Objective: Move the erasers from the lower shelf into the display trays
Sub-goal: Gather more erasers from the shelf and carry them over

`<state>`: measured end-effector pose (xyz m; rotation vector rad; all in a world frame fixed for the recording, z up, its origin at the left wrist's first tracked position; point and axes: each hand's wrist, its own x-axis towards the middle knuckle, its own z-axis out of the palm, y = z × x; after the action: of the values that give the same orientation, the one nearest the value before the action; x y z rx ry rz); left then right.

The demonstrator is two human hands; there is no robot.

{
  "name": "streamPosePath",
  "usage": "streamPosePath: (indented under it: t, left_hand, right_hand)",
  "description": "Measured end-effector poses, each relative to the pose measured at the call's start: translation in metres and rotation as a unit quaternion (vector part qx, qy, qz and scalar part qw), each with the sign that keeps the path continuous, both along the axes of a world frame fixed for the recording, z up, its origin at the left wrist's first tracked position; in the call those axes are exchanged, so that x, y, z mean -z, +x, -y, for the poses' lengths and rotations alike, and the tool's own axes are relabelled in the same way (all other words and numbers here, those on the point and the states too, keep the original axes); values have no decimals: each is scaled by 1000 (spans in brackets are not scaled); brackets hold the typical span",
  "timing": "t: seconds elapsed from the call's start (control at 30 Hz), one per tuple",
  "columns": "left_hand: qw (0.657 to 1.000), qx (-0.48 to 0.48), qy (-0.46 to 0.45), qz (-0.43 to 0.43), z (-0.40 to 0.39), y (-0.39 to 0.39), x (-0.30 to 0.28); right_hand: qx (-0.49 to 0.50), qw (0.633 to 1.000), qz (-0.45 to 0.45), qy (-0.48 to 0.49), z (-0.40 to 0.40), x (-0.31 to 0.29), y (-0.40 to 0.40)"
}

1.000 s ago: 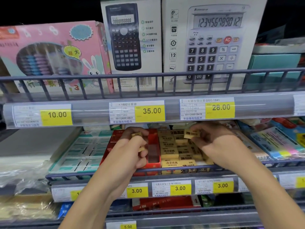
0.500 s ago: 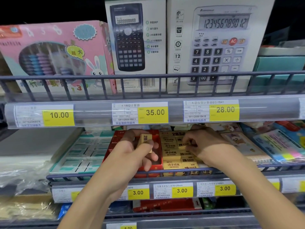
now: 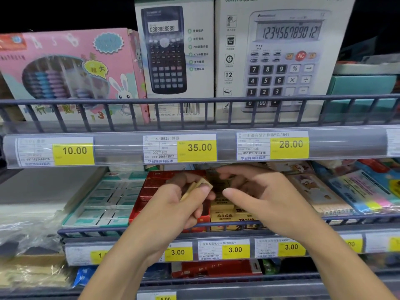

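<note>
step: load tray | left hand [image 3: 173, 204] pinches two tan erasers [image 3: 195, 188] over red tray [image 3: 151, 191] | right hand [image 3: 259, 191] loosely curled, empty, above yellow tray [image 3: 225, 215] by shelf's front rail | advice: hand over singly, seat flat

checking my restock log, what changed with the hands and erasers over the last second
The right hand let go of the eraser it pinched a second ago, leaving it in the yellow tray, and now reaches with bare fingers toward the left hand. The left hand lifted slightly and holds its erasers fanned out. The calculator boxes and price labels are unchanged.
</note>
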<state>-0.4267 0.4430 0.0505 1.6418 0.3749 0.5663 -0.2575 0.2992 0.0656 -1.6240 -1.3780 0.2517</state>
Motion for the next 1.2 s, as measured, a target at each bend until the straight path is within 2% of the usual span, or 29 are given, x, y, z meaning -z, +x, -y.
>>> streamPosePath:
  t: [0.17,0.3,0.43,0.6,0.73,0.87,1.0,1.2]
  left_hand:
    - [999,32,-20,-8,12,4,-2]
    - [999,32,-41,3,15,2,-4]
    - [1000,22,-13,-9,15,-1,-7]
    - [998,3,47,-39,17,-1,-7]
    - [999,-30,27,-12,22,2,-10]
    - [997,-68,-13,27,25,9,-9]
    - [997,-63,-19,30,24,12,-5]
    - [999,-36,16,6,19,12,-3]
  right_hand:
    - [-80,997,8,-14,-6,0,-12]
    - [-84,994,-65,17,-5,0,-9]
    - [-114,980,-153,52,-1,-2,-5]
    - [-91,971,-210,69,0,2,-13]
    - [-56,970,-217,92,1,1,-18]
    - [34,976,-166,141,-1,11,-34]
    - [152,981,27,119,-2,21,-43]
    - [170,957,195,132,-4,18,-44]
